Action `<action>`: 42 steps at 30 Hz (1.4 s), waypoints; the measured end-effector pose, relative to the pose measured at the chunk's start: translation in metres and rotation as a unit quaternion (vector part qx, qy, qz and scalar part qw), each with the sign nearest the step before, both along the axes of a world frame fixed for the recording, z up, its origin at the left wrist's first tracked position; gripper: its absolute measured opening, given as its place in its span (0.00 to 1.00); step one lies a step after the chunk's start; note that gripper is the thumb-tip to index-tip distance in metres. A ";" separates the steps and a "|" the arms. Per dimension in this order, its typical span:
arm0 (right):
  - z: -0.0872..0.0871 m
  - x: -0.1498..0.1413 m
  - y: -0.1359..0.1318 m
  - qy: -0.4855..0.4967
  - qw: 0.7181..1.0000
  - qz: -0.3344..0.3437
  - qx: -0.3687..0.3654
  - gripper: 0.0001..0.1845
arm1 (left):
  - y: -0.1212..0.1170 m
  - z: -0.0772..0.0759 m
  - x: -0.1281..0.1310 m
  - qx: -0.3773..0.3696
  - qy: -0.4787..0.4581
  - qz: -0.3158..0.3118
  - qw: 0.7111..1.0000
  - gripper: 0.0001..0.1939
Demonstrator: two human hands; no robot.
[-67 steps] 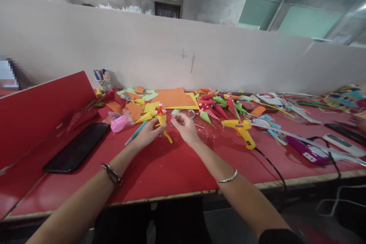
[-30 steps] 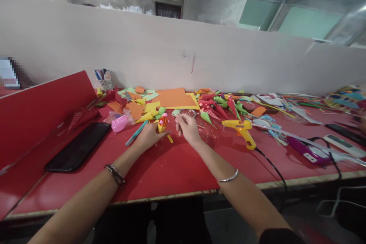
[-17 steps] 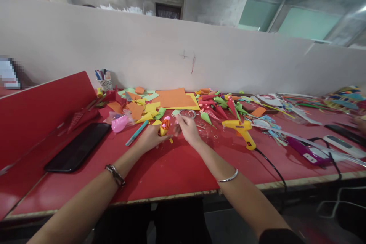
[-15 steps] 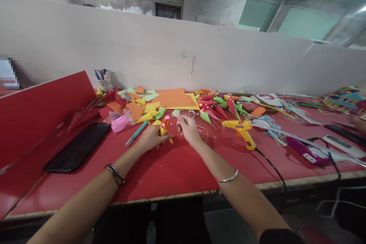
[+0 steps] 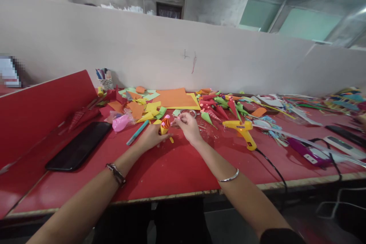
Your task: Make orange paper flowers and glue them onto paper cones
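My left hand [image 5: 151, 136] is closed round a small yellow paper cone [image 5: 164, 130], which stands upright. Orange folds and pink balls show at the cone's top. Just right of it, the fingers of my right hand [image 5: 188, 126] are pinched together, their tips close to the orange folds. Whatever lies between those fingertips is too small to make out. A teal pen-like tool [image 5: 137, 132] rests left of my left hand. Behind my right hand is a small round clear dish [image 5: 191, 113], partly covered by the fingers.
A yellow glue gun [image 5: 242, 131] lies to the right, its black cord running over the front edge. Finished paper cones [image 5: 220, 107] and coloured sheets [image 5: 174, 97] are heaped behind. A black phone [image 5: 80, 146] and a pink bag [image 5: 120, 122] lie left. Another person's hand shows at far right.
My right hand's fingers have turned and moved slightly left, closer to the cone's top. My left hand keeps its hold on the cone in nearly the same place.
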State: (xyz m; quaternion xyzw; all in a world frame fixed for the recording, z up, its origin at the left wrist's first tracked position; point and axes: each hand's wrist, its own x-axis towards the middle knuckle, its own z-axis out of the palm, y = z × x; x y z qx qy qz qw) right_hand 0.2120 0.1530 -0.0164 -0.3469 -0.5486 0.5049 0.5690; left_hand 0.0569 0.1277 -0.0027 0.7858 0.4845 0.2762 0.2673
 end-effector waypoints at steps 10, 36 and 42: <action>-0.001 0.001 0.003 -0.002 0.999 0.002 0.034 0.15 | 0.001 -0.001 -0.001 0.006 0.012 0.014 1.000 0.17; -0.003 0.003 -0.006 -0.302 0.949 -0.003 0.089 0.11 | 0.010 -0.009 -0.003 0.085 0.022 0.133 0.987 0.21; -0.009 -0.001 0.003 -0.171 0.981 0.002 0.092 0.06 | 0.007 -0.009 -0.003 -0.011 -0.080 0.033 0.996 0.17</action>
